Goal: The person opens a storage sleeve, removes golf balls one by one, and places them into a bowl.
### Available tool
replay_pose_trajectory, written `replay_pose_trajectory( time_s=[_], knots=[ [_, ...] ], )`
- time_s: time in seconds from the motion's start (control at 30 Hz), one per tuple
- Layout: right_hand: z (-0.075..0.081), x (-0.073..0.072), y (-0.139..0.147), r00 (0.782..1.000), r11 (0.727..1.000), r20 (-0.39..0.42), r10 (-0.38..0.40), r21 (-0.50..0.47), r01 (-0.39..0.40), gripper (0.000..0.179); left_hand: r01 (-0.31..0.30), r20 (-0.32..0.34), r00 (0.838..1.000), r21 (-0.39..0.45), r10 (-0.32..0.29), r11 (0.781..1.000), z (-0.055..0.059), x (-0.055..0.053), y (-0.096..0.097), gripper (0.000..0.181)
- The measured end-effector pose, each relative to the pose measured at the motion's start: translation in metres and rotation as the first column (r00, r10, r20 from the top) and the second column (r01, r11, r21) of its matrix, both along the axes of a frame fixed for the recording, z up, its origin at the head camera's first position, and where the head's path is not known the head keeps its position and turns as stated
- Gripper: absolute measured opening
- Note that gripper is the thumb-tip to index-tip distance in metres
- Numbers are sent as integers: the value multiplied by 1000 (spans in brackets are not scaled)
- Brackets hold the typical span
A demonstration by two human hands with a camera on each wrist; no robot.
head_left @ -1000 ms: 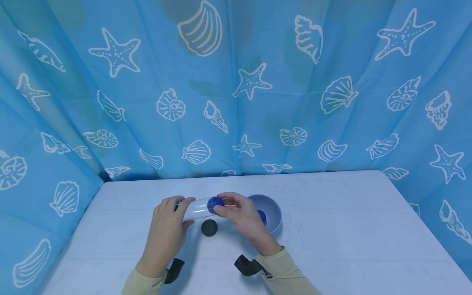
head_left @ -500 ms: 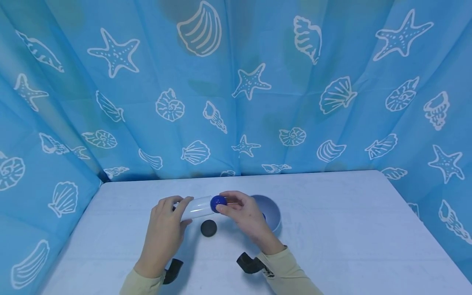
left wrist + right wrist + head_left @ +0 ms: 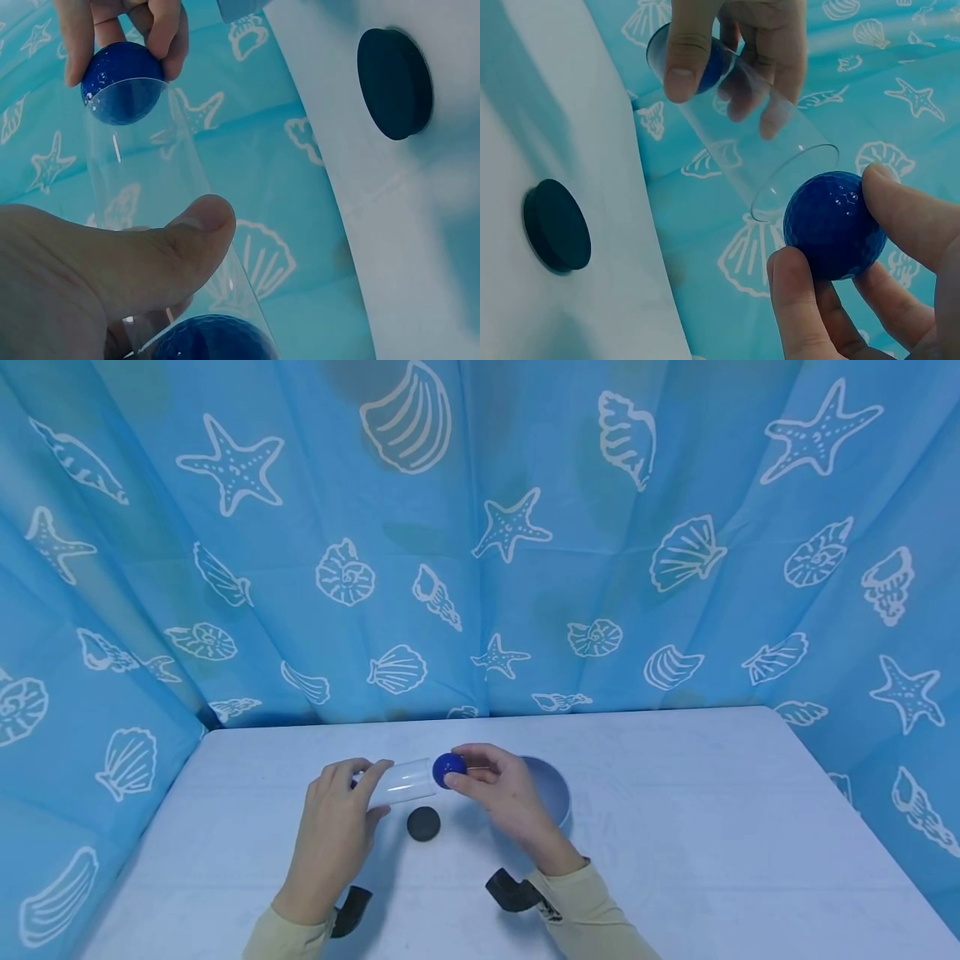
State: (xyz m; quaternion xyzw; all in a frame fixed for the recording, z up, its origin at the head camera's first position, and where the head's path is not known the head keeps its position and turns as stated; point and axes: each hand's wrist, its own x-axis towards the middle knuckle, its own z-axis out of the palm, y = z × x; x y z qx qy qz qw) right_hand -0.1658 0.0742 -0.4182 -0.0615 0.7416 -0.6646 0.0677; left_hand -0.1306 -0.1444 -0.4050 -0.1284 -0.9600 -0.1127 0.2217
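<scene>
Lying near on the white table (image 3: 675, 827) is a round black disc (image 3: 423, 824). To its left, the person's left hand (image 3: 333, 831) grips a clear tube (image 3: 405, 782) with one blue ball (image 3: 214, 343) inside its left end. Just beside the tube's right mouth, the right hand (image 3: 512, 797) pinches a second blue ball (image 3: 448, 770) between thumb and fingertips. Farther right sits a bowl (image 3: 552, 789); a seashell-patterned curtain (image 3: 540, 585) hangs far back.

long khaki sleeves (image 3: 596, 912), black elbow-shaped pieces (image 3: 512, 891) by the cuffs (image 3: 564, 875)
</scene>
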Motion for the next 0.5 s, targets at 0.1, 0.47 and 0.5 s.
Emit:
replay_pose_trajectory(
  time_s=[0.1,0.47,0.5],
  knots=[
    [1,0,1,1000,1000,-10,-10,11,10,44,-5,5,1000,-8,5,1000,0,0,0,63],
    [8,-1,7,998,990,-9,-70,118,70,42,-2,3,1000,-8,2,1000,-2,-1,0,64],
    [8,-1,8,997,989,-8,-74,128,74,42,-2,4,1000,-8,2,1000,-2,-1,0,63]
  ],
)
